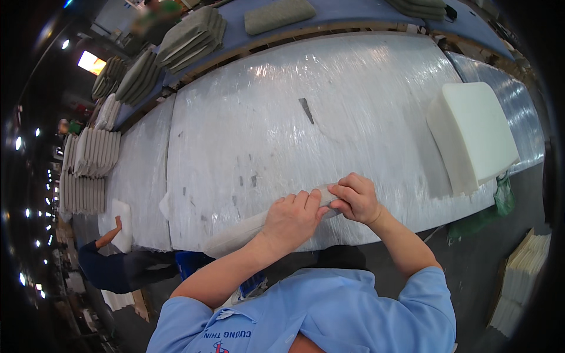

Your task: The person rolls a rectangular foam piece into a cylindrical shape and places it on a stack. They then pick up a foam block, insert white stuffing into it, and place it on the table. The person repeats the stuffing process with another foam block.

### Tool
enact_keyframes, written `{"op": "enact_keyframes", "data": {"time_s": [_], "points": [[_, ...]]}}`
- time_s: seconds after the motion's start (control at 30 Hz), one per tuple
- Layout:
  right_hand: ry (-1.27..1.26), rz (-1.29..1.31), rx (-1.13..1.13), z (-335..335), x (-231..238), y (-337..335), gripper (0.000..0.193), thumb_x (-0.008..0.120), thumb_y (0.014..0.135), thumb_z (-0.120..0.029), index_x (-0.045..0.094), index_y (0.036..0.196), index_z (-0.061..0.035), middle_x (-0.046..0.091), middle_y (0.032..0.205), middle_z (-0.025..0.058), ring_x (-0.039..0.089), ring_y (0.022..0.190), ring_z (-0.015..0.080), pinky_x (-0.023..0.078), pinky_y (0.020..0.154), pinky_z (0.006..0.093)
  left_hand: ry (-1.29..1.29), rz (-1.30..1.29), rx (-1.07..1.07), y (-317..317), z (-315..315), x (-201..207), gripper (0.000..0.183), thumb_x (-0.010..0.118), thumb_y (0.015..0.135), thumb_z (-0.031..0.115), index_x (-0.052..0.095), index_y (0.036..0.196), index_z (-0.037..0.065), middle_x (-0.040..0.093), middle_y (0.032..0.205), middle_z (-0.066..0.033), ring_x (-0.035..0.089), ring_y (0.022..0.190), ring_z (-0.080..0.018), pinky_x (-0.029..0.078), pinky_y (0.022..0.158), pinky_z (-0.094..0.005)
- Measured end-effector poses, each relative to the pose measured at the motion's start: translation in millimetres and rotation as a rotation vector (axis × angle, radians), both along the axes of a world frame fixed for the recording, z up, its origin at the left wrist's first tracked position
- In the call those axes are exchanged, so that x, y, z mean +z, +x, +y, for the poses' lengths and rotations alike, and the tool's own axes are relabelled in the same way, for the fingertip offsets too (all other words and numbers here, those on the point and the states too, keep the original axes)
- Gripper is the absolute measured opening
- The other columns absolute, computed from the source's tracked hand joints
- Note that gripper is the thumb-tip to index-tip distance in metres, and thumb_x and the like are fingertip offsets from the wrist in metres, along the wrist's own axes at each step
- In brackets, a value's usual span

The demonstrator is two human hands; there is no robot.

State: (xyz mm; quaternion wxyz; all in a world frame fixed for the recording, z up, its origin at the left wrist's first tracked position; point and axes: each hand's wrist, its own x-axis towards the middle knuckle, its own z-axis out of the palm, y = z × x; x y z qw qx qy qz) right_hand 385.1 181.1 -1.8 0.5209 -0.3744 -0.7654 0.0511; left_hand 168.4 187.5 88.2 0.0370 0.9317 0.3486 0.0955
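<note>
A light grey, fabric-covered cushion (236, 233) is held on edge at the near side of the table, in front of my body. My left hand (292, 219) wraps over its upper edge near the right end, fingers closed on it. At the right-hand corner of the cushion, my right hand (356, 199) pinches the fabric, with its thumb and fingers together. The two hands are close beside each other. Most of the cushion's near face is hidden by my left hand and forearm.
Clear plastic film covers the wide table (265, 135), which has a dark torn patch. White foam pads (479, 132) are stacked at its right end. Cushion stacks (88, 170) stand far left; a grey cushion (279, 16) lies on the blue table behind. A co-worker (112, 267) touches white foam at left.
</note>
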Motion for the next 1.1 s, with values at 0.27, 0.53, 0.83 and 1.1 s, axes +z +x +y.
{"op": "enact_keyframes", "data": {"time_s": [0.27, 0.53, 0.83, 1.1], "points": [[-0.198, 0.164, -0.045, -2.6, 3.0, -7.1, 0.021, 0.07, 0.094, -0.02, 0.068, 0.079, -0.0049, 0.055, 0.068, 0.0089, 0.056, 0.057, 0.0262, 0.045, 0.052, 0.0371, -0.101, -0.084, -0.009, -4.4, 1.8, -1.9, 0.04, 0.071, 0.092, 0.033, 0.062, 0.116, 0.001, 0.068, 0.09, -0.0102, 0.069, 0.076, -0.026, 0.055, 0.066, -0.0369], [-0.471, 0.346, -0.097, -14.8, 3.6, -5.4, 0.036, 0.065, 0.099, -0.025, 0.063, 0.071, -0.0025, 0.056, 0.063, 0.0109, 0.055, 0.056, 0.0247, 0.041, 0.052, 0.0365, -0.319, 0.052, -0.038, -5.8, -4.0, 4.8, 0.062, 0.076, 0.086, 0.045, 0.059, 0.122, -0.002, 0.07, 0.095, -0.0153, 0.07, 0.087, -0.0329, 0.056, 0.074, -0.0412], [-0.594, 0.965, -0.098, -35.4, -23.4, -17.7, 0.071, 0.036, 0.108, -0.058, 0.068, 0.087, 0.0018, 0.066, 0.079, 0.0064, 0.062, 0.075, 0.0176, 0.048, 0.071, 0.0305, -0.662, 0.173, 0.032, 0.9, 18.5, 13.0, 0.047, 0.073, 0.086, 0.045, 0.068, 0.116, 0.008, 0.074, 0.1, -0.0162, 0.07, 0.094, -0.037, 0.054, 0.081, -0.045], [-0.269, 0.592, -0.221, -39.2, -19.7, -30.3, 0.049, 0.051, 0.107, -0.041, 0.068, 0.088, 0.0012, 0.064, 0.083, 0.012, 0.061, 0.075, 0.0211, 0.047, 0.066, 0.0343, -0.749, 0.173, 0.042, 4.9, 16.2, 17.6, 0.053, 0.074, 0.084, 0.046, 0.067, 0.12, 0.008, 0.073, 0.106, -0.017, 0.07, 0.1, -0.0361, 0.054, 0.085, -0.0441]]}}
